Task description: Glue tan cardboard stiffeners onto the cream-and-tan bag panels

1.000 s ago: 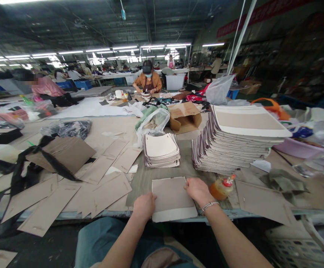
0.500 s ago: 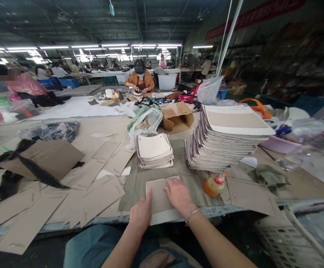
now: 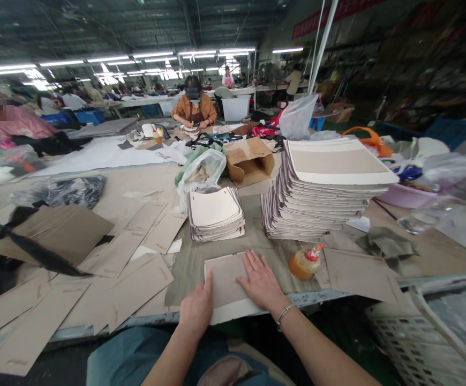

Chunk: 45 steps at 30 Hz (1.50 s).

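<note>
A taupe board panel (image 3: 228, 279) lies at the table's front edge, over a cream sheet (image 3: 233, 312) whose border shows along the bottom. My left hand (image 3: 196, 305) is curled at the panel's left edge, with a digit pointing up along it; its other fingers are partly hidden. Flat on the panel's right side rests my right hand (image 3: 263, 281), fingers stretched out. Just behind is a short stack of cream pieces (image 3: 216, 209) with dark edges. A taller stack of similar panels (image 3: 317, 209) leans at the right. Nearby stands a bottle of amber liquid (image 3: 304, 262) with a red top.
Loose taupe panels (image 3: 136, 289) spread across the left, beside a bundle (image 3: 60, 230) with black strips. A cardboard box (image 3: 249, 163) and a plastic bag (image 3: 204, 171) sit behind the stacks. A white crate (image 3: 413, 332) stands below right. A co-worker (image 3: 195, 107) sits opposite.
My right hand has flattened and slid slightly over the panel's right side, its fingers straighter. My left hand stays at the left edge. The whole view has shifted a little.
</note>
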Motion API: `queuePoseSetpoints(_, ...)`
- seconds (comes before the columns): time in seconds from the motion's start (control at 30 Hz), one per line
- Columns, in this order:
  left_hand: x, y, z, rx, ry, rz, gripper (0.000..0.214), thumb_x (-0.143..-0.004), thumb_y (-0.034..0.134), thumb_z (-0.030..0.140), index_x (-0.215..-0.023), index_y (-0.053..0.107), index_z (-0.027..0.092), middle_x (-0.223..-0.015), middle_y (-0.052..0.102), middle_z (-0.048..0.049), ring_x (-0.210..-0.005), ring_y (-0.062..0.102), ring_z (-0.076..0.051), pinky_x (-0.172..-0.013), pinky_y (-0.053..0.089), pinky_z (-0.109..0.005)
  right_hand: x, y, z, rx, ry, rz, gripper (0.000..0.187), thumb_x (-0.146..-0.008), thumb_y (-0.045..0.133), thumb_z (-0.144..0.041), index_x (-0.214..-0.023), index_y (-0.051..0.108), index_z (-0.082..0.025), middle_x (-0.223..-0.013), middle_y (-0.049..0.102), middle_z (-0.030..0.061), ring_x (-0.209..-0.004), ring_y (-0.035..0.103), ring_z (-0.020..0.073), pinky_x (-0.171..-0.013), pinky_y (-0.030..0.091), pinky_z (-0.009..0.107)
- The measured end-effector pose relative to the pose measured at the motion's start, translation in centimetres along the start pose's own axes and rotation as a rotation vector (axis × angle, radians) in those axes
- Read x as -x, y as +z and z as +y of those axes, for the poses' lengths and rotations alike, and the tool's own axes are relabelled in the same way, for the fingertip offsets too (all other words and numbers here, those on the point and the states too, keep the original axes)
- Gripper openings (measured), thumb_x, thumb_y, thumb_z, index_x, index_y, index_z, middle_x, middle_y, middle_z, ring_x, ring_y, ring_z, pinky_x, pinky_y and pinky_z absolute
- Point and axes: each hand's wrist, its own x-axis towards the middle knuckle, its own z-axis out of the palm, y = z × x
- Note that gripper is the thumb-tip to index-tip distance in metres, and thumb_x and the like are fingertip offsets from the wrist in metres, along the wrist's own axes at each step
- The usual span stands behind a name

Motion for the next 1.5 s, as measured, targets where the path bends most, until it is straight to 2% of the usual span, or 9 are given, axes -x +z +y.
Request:
queuePoseSetpoints(0.17, 0.0, -0.1, -0.1, 0.024, -0.003, -0.006, 0.056, -0.089, 0.024, 0.014, -0.144, 0.018, 0.022, -0.106, 0.060, -0.0170, -0.084, 0.065, -0.027, -0.069, 0.050, -0.040, -0.1, 0.0, 0.1, -0.033, -0.012, 0.023, 0.073, -0.088, 0.042, -0.052, -0.142, 0.023, -0.007, -0.150, 0.016, 0.0114, -0.138, 0.009, 0.0231, -0.113, 0.006, 0.045)
queuePoseSetpoints(0.3, 0.1, -0.3, -0.2, 0.032, 0.019, 0.004, 0.057, -0.088, 0.022, 0.013, -0.144, 0.019, 0.020, -0.106, 0.060, -0.0174, -0.084, 0.065, -0.029, -0.067, 0.050, -0.042, 1.5, -1.2, 0.6, -0.225, -0.068, 0.119, 0.057, -0.091, 0.041, -0.039, -0.137, 0.034, -0.006, -0.144, 0.032, 0.0148, -0.134, 0.025, 0.0218, -0.112, 0.020, 0.041)
queuePoseSetpoints(0.5, 0.1, -0.3, -0.5, 0.061, 0.023, 0.028, 0.054, -0.090, 0.022, 0.017, -0.144, 0.021, 0.023, -0.107, 0.062, -0.0153, -0.085, 0.065, -0.027, -0.069, 0.049, -0.040, 8.6, -3.4, 4.4, -0.437, 0.062, 0.752, 0.024, -0.090, 0.048, -0.034, -0.107, 0.054, -0.019, -0.107, 0.057, 0.0107, -0.104, 0.053, 0.0233, -0.092, 0.044, 0.042)
queuePoseSetpoints(0.63, 0.3, -0.1, -1.0, 0.191, 0.012, 0.090, 0.047, -0.094, 0.021, 0.027, -0.140, 0.031, 0.021, -0.114, 0.061, -0.0126, -0.092, 0.063, -0.025, -0.075, 0.048, -0.036, 10.3, -3.8, 8.2, -0.346, 0.246, 0.959, 0.056, -0.080, 0.062, -0.044, -0.123, 0.042, -0.015, -0.119, 0.047, 0.0159, -0.109, 0.048, 0.0276, -0.091, 0.044, 0.047)
queuePoseSetpoints(0.87, 3.6, 0.6, -0.2, 0.128, 0.207, 0.401, 0.045, -0.092, 0.033, 0.036, -0.131, 0.045, 0.018, -0.124, 0.054, -0.0135, -0.118, 0.046, -0.026, -0.103, 0.034, -0.039, 6.7, -1.8, 9.9, -0.345, 0.350, 0.789, 0.090, -0.076, 0.061, -0.051, -0.141, 0.015, -0.009, -0.136, 0.036, 0.0221, -0.123, 0.038, 0.0318, -0.100, 0.036, 0.049)
queuePoseSetpoints(0.97, 5.1, 1.2, 1.2, 0.102, 0.371, 0.351, 0.050, -0.088, 0.044, 0.039, -0.134, 0.043, 0.019, -0.146, 0.034, -0.0093, -0.136, 0.022, -0.030, -0.111, 0.020, -0.048, 5.8, -1.5, 9.2, -0.256, 0.390, 0.807, 0.088, -0.077, 0.058, -0.054, -0.140, 0.019, -0.007, -0.129, 0.042, 0.0229, -0.116, 0.043, 0.0346, -0.095, 0.039, 0.051)
queuePoseSetpoints(1.1, 5.4, 2.1, 1.9, 0.154, 0.377, 0.226, 0.062, -0.085, 0.047, 0.045, -0.140, 0.033, 0.020, -0.150, 0.025, -0.0064, -0.138, 0.016, -0.031, -0.112, 0.014, -0.052, 6.1, -2.6, 7.9, -0.123, 0.271, 0.772, 0.072, -0.082, 0.052, -0.048, -0.139, 0.030, -0.011, -0.112, 0.050, 0.0179, -0.104, 0.050, 0.0327, -0.089, 0.043, 0.049)
queuePoseSetpoints(1.33, 5.2, 2.9, 1.7, 0.206, 0.345, 0.188, 0.062, -0.085, 0.046, 0.040, -0.142, 0.027, 0.026, -0.152, 0.020, -0.0023, -0.139, 0.015, -0.030, -0.111, 0.016, -0.056, 6.3, -5.0, 2.0, -0.090, -0.077, 0.390, 0.051, -0.068, 0.055, -0.021, -0.118, 0.044, -0.019, -0.111, 0.053, 0.0101, -0.103, 0.051, 0.0263, -0.092, 0.043, 0.044)
queuePoseSetpoints(1.5, 5.3, 2.8, 1.8, 0.246, 0.345, 0.191, 0.062, -0.084, 0.047, 0.036, -0.142, 0.028, 0.025, -0.152, 0.021, -0.0021, -0.139, 0.014, -0.030, -0.111, 0.016, -0.055, 4.5, -5.3, -2.5, -0.134, -0.163, 0.239, 0.043, -0.076, 0.054, -0.017, -0.118, 0.047, -0.023, -0.102, 0.052, 0.0069, -0.097, 0.051, 0.0233, -0.088, 0.044, 0.039)
